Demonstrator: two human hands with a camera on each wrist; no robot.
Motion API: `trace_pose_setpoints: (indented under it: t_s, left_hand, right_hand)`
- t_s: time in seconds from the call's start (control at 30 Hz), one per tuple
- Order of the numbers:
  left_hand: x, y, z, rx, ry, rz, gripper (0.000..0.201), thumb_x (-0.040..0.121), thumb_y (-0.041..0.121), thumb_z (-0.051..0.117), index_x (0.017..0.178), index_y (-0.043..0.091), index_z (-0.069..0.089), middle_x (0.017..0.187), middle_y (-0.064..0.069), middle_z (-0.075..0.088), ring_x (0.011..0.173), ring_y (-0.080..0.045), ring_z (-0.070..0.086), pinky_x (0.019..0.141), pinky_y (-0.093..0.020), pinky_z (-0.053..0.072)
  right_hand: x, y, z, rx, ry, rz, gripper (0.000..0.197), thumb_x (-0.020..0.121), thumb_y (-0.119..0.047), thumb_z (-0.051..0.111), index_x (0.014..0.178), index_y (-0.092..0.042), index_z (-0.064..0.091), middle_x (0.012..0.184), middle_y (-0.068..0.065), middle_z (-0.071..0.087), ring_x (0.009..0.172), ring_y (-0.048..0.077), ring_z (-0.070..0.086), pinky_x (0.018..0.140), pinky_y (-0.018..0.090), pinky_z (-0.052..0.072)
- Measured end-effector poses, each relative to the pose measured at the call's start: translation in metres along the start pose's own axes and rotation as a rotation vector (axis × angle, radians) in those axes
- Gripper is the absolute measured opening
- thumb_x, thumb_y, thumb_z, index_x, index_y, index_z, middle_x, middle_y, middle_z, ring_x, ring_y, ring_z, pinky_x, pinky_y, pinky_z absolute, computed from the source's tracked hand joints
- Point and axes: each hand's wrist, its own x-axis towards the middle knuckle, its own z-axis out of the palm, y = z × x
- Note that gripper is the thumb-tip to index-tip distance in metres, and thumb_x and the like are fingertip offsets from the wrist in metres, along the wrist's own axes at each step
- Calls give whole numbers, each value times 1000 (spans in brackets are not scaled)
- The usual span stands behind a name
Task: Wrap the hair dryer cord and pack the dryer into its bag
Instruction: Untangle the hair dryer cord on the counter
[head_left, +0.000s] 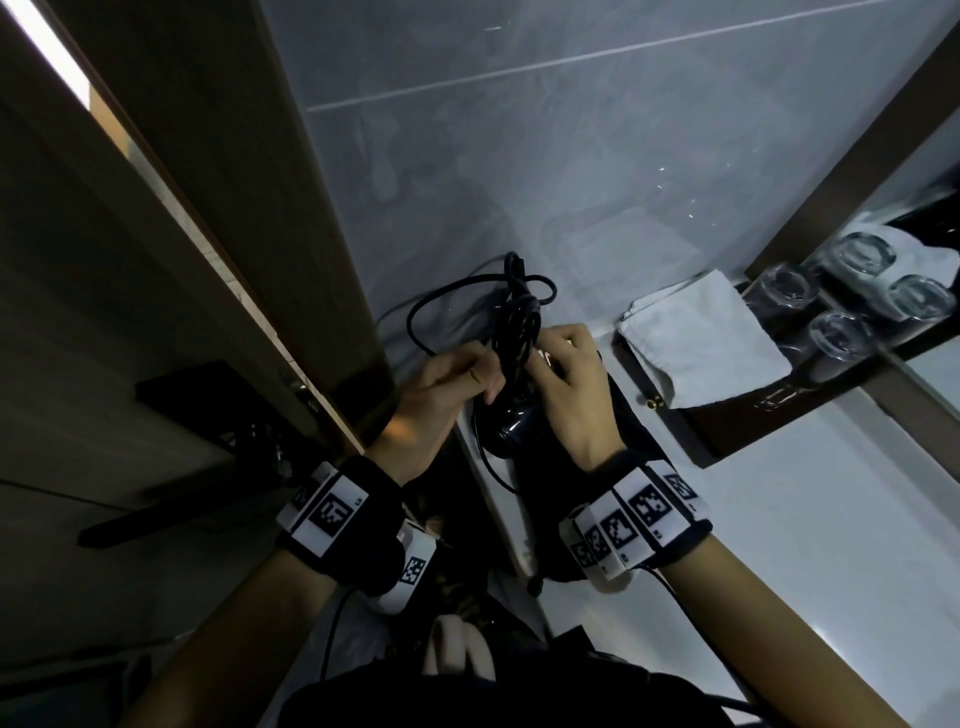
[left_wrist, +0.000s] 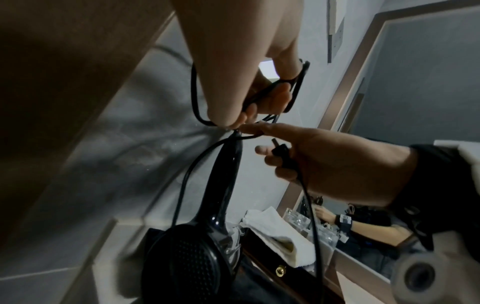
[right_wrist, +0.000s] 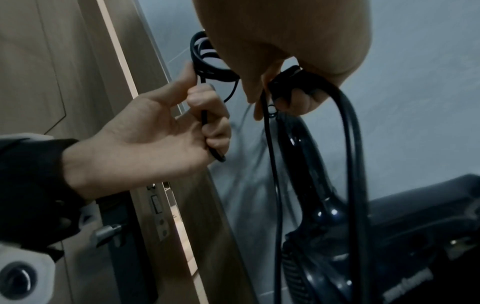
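Both hands (head_left: 514, 379) around cord (head_left: 511, 317) above upright dryer (left_wrist: 192, 257).

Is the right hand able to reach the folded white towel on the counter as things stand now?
Probably not at once. The path to the white towel looks free, just beyond the right hand, but this hand holds the plug and cord by the hair dryer, so it must first let go.

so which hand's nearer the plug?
Right. The right hand grips the plug in its curled fingers; the left hand is apart from it, pinching the cord loops beside the handle.
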Motion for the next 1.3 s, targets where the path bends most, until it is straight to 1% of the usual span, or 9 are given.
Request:
trace_pose_setpoints:
  t_s: [0.2, 0.33, 0.47, 0.57, 0.8, 0.93, 1.07, 1.2, 1.3]
  left_hand:
    - [-1, 4, -5, 125, 220, 1, 32, 95, 6, 45, 63, 12, 49, 54, 9, 50, 58, -4, 48, 69, -14, 43]
    - [-6, 7, -8, 332, 262, 18, 27, 91, 8, 54, 64, 10, 53, 60, -4, 47, 52, 0, 46, 58, -8, 37]
    - [-9, 7, -6, 380, 213, -29, 12, 93, 6, 49, 97, 0, 59, 71, 2, 53, 57, 7, 52, 62, -5, 40]
    - [-8, 9, -3, 473, 144, -17, 31, 95, 4, 44, 126, 3, 48, 81, 1, 57, 65, 6, 55, 67, -8, 42]
    - [-2, 28, 11, 866, -160, 174, 33, 85, 5, 63, 117, 4, 54, 106, 1, 49, 101, -22, 56, 93, -34, 48]
    - [3, 27, 10, 891, -47, 265, 23, 83, 9, 67, 105, 3, 61, 84, 6, 48, 70, -6, 50, 66, -14, 42]
    - [1, 19, 8, 725, 90, 149, 7, 86, 17, 65, 91, 15, 61, 61, 11, 49, 55, 2, 47, 57, -11, 38]
    - [0, 14, 10, 597, 223, 118, 13, 86, 11, 64, 98, 6, 60, 82, 6, 53, 74, -4, 54, 66, -8, 43]
    - [-3, 10, 11, 549, 238, 122, 23, 88, 9, 61, 105, -7, 58, 99, -14, 58, 81, -15, 62, 71, -12, 48]
  right_hand:
    - [-5, 2, -27, 41, 17, 5, 16, 92, -22, 57, 76, -25, 60, 73, -7, 61, 76, 12, 57, 75, 30, 43]
    - [-3, -5, -51, 124, 89, -48, 12, 90, -16, 58, 80, -14, 65, 73, -3, 59, 69, 4, 51, 70, 21, 40]
    - [-4, -15, -70, 50, -22, -176, 15, 92, -19, 58, 92, -17, 72, 78, -8, 59, 75, 4, 52, 73, 19, 39]
    - [-5, -19, -75, -241, -99, -207, 14, 92, -27, 57, 93, -28, 72, 81, -11, 57, 83, 6, 53, 76, 26, 39]
    - [-10, -34, -54, -633, -294, -296, 18, 91, -36, 55, 98, -27, 69, 103, -7, 62, 95, 16, 59, 69, 32, 40]
    - [-8, -41, -57, -408, -284, -250, 15, 90, -26, 60, 99, -18, 68, 97, -2, 63, 92, 14, 58, 80, 34, 46]
    - [-10, -44, -67, -245, -334, -202, 29, 90, -7, 56, 118, -14, 52, 111, -4, 62, 96, 7, 57, 83, 15, 42]
    - [-15, -42, -74, 40, -382, -53, 62, 84, 15, 49, 128, -21, 25, 128, 4, 41, 99, 5, 55, 88, 17, 43]
    - [-16, -40, -74, 263, -303, 88, 58, 84, 0, 63, 125, -19, 27, 121, 6, 50, 97, 7, 66, 87, 21, 51]
